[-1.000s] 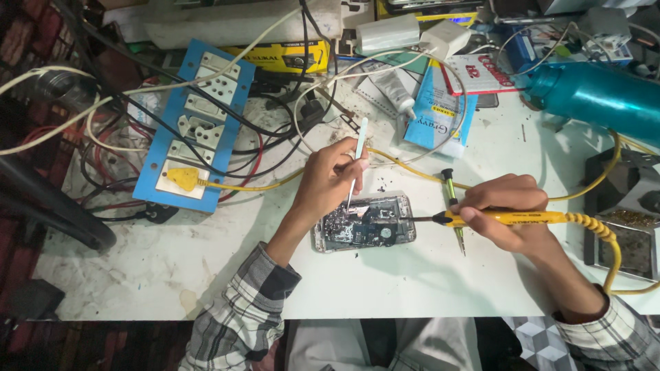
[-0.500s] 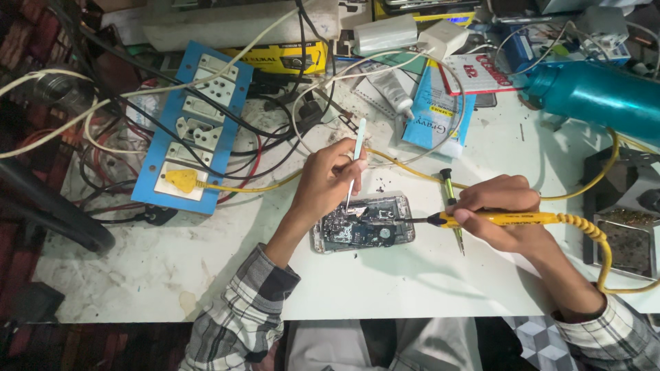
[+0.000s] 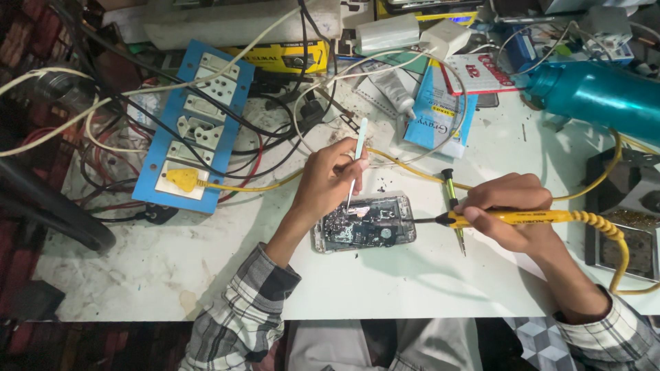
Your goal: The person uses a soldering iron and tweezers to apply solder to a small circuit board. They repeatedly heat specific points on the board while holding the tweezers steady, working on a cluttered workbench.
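An opened phone [image 3: 371, 228] with its circuit board bare lies on the white table [image 3: 426, 288] in front of me. My left hand [image 3: 328, 178] grips slim tweezers [image 3: 357, 152], their tips down on the board's upper left part. My right hand [image 3: 512, 209] holds a yellow soldering iron [image 3: 529, 217] level, its dark tip touching the phone's right edge. A coiled yellow cord [image 3: 615, 244] runs from the iron off to the right.
A blue power strip [image 3: 196, 120] with a yellow plug lies at the left among tangled cables. A small screwdriver [image 3: 454, 206] rests beside the phone. A teal bottle [image 3: 598, 93], boxes, a tube and chargers crowd the back. A dark stand [image 3: 629, 206] sits at the right.
Both hands stay on the phone; the tweezers and the iron's tip have barely shifted.
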